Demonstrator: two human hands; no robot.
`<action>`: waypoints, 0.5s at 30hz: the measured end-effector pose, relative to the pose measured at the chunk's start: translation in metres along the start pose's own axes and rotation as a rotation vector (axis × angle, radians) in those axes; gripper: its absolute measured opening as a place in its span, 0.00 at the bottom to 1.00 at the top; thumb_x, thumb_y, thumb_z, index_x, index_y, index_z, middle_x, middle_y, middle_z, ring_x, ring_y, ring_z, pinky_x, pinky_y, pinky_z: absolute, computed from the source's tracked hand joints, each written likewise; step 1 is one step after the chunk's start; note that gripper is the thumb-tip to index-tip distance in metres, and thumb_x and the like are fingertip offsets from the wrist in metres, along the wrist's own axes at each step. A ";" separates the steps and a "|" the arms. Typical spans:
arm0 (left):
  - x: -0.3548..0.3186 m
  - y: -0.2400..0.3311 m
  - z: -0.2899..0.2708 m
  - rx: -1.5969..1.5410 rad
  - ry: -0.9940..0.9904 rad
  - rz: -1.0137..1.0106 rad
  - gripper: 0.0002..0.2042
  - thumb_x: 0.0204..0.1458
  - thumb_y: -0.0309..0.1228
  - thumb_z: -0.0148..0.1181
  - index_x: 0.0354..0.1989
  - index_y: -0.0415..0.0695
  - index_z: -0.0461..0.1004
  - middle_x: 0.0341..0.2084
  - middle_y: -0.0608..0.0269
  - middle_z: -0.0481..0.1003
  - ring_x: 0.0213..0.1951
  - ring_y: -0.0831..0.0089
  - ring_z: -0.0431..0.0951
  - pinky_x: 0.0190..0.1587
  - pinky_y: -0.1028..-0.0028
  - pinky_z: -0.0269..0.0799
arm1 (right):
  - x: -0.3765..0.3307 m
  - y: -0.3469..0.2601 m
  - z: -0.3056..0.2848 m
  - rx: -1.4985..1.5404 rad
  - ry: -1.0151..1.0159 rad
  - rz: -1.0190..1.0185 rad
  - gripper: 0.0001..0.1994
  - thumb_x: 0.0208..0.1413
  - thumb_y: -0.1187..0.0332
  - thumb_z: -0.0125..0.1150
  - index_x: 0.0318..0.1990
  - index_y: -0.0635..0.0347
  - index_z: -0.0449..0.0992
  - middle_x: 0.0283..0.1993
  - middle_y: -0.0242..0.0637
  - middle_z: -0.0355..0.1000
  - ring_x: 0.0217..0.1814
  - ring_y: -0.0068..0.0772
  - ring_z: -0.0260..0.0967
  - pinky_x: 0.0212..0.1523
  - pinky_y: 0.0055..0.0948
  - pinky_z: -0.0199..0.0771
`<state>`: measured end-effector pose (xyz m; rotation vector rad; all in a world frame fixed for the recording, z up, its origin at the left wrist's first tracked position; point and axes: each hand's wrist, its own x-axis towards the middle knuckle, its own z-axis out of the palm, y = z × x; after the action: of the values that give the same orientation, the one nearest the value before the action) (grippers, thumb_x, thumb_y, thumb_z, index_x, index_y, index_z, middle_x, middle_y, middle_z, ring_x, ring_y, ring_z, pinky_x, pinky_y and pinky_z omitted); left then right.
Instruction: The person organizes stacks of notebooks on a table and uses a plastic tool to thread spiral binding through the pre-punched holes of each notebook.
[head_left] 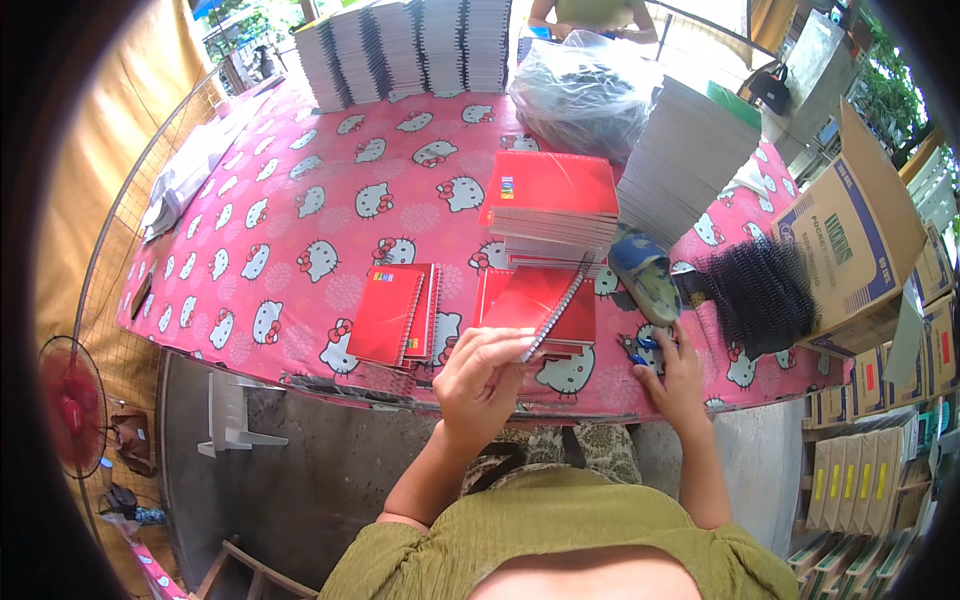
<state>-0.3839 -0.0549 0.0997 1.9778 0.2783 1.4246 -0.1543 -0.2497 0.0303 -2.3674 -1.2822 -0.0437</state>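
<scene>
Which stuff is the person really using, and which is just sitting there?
In use: left hand holding the red spiral-bound notebook; right hand on the blue-handled pliers; black wire coils.
Lying about: clear plastic bag, blue camouflage slipper, cardboard box.

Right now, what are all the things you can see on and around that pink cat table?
Table cover: one, pink with white cats, over the whole table.
Red notebooks: one tall stack mid-table, two finished ones at the front edge.
Notebook being bound: one, red, with a wire spiral along its right side.
Grey page stacks: a row at the far edge, one leaning pile on the right.
Plastic bag: one, clear, far side.
Black spirals: a heap, right.
Cardboard boxes: several, far right.
Pliers: one, blue-handled.
Fan: one, red, left floor.
Left hand: pinching the spiral.
Right hand: on the pliers.
</scene>
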 end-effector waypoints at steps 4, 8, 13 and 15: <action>0.004 0.011 0.009 -0.036 0.113 -0.178 0.13 0.42 0.16 0.70 0.38 0.38 0.78 0.44 0.52 0.76 0.39 0.72 0.80 0.40 0.75 0.77 | -0.019 -0.004 0.004 -0.134 0.044 -0.048 0.32 0.52 0.51 0.64 0.60 0.61 0.66 0.64 0.49 0.61 0.67 0.55 0.55 0.64 0.59 0.48; 0.009 0.012 0.011 0.018 0.067 -0.149 0.12 0.41 0.16 0.70 0.36 0.38 0.79 0.40 0.53 0.78 0.39 0.70 0.80 0.40 0.74 0.77 | -0.017 -0.010 0.002 -0.026 0.113 -0.121 0.27 0.51 0.54 0.66 0.54 0.61 0.72 0.57 0.45 0.70 0.61 0.49 0.62 0.62 0.55 0.53; 0.007 0.009 0.014 0.059 0.036 -0.033 0.15 0.39 0.14 0.68 0.38 0.37 0.79 0.37 0.53 0.79 0.38 0.65 0.80 0.39 0.71 0.77 | -0.004 -0.033 -0.011 0.364 0.073 0.045 0.18 0.48 0.63 0.70 0.45 0.62 0.78 0.45 0.42 0.76 0.47 0.43 0.72 0.51 0.42 0.69; 0.006 0.010 0.014 0.072 0.015 -0.011 0.15 0.39 0.13 0.67 0.38 0.38 0.80 0.36 0.54 0.80 0.38 0.63 0.79 0.40 0.71 0.75 | 0.000 -0.066 -0.034 0.531 0.057 -0.044 0.17 0.47 0.65 0.71 0.44 0.63 0.78 0.44 0.43 0.76 0.45 0.43 0.73 0.47 0.39 0.72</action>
<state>-0.3710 -0.0648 0.1080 2.0209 0.3507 1.4409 -0.2009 -0.2321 0.0850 -1.8719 -1.1464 0.1913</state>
